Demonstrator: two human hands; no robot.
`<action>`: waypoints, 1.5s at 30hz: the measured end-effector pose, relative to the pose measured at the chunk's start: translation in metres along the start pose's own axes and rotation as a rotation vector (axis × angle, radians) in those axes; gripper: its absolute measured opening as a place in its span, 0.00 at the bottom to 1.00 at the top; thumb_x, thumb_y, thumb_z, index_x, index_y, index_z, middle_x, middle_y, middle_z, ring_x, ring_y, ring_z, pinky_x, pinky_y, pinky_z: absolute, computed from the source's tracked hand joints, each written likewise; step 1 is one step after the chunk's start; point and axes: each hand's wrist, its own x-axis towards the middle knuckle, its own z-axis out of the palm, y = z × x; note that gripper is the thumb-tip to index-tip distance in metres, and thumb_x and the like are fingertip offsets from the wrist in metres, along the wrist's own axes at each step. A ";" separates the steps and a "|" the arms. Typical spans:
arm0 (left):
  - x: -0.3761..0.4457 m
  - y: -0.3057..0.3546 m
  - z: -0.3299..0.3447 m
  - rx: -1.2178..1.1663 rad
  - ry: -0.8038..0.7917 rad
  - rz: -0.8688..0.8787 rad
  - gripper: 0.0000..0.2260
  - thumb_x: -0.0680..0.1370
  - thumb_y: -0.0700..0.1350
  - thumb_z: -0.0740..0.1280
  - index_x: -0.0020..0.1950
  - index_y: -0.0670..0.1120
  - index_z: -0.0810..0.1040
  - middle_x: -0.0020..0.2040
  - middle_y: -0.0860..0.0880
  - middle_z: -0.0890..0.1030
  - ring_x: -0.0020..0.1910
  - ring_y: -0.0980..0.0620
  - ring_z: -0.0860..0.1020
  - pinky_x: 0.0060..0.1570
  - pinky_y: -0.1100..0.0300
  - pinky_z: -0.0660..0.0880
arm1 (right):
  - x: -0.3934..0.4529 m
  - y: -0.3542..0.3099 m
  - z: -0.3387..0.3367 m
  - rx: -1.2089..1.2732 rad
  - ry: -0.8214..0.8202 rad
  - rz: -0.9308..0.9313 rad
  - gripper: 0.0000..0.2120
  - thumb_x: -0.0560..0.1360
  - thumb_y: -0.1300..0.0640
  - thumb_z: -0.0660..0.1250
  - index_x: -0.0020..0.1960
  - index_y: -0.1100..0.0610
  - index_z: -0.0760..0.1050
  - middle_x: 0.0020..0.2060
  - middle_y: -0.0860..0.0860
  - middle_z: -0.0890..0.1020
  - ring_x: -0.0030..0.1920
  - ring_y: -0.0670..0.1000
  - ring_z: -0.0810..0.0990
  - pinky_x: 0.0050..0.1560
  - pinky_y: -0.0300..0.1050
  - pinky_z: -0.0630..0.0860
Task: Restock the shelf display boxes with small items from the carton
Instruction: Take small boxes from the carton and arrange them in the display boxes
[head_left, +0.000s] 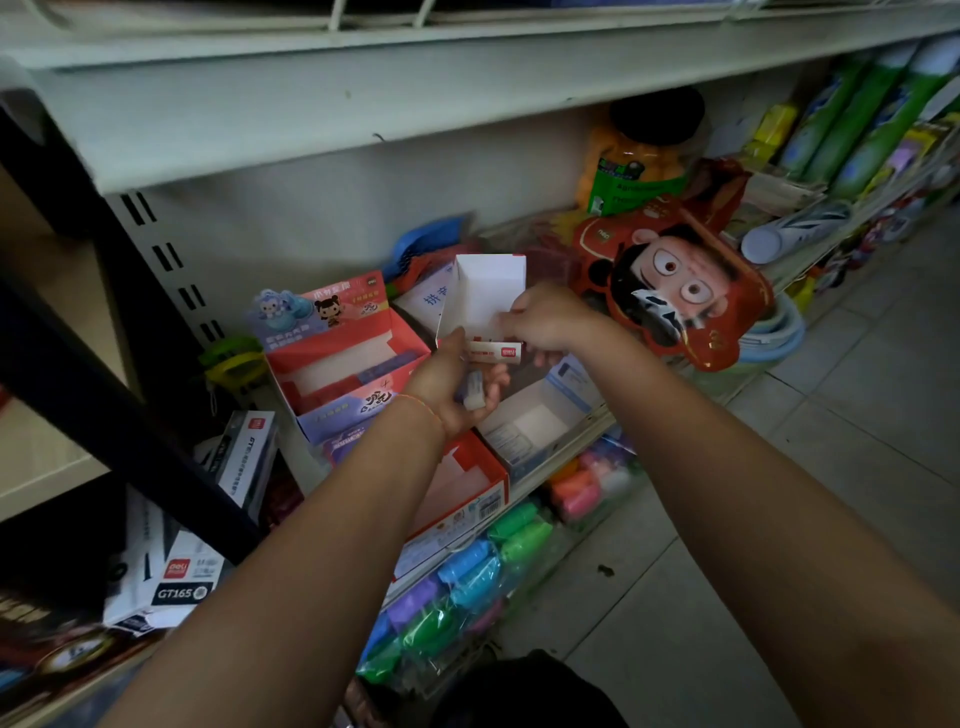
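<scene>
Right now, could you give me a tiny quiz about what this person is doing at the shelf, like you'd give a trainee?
1. True or false: the left hand holds small items in its palm.
2. Which hand pinches the small red-and-white pack: A left, B right?
3. Fill in: the tall white box stands ___ the hands.

Key: 1 true; 2 B; 3 behind.

Showing two bare hands (457, 379) and one small white open-topped cardboard carton (485, 296). Sitting on the shelf: three open cardboard display boxes (337, 364) and one red cartoon-face pack (675, 286).
</scene>
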 end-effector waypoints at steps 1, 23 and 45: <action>-0.001 0.001 -0.001 -0.013 -0.023 0.006 0.21 0.83 0.58 0.54 0.51 0.43 0.76 0.39 0.45 0.79 0.31 0.52 0.78 0.29 0.66 0.74 | -0.004 -0.001 -0.003 0.034 -0.033 -0.009 0.19 0.79 0.44 0.63 0.50 0.61 0.78 0.37 0.57 0.83 0.30 0.54 0.81 0.32 0.44 0.78; -0.082 -0.006 -0.044 -0.440 -0.180 0.190 0.26 0.82 0.57 0.54 0.69 0.39 0.71 0.62 0.37 0.77 0.55 0.40 0.78 0.70 0.44 0.65 | -0.111 -0.066 0.036 0.112 -0.107 -0.133 0.07 0.74 0.52 0.69 0.44 0.56 0.79 0.28 0.48 0.75 0.27 0.46 0.73 0.22 0.33 0.65; -0.018 -0.025 -0.037 1.256 0.385 0.625 0.08 0.74 0.46 0.69 0.45 0.43 0.83 0.42 0.46 0.83 0.41 0.47 0.80 0.42 0.60 0.73 | -0.083 0.047 0.059 0.526 0.358 0.073 0.14 0.73 0.66 0.68 0.37 0.48 0.73 0.37 0.51 0.79 0.42 0.57 0.81 0.44 0.48 0.79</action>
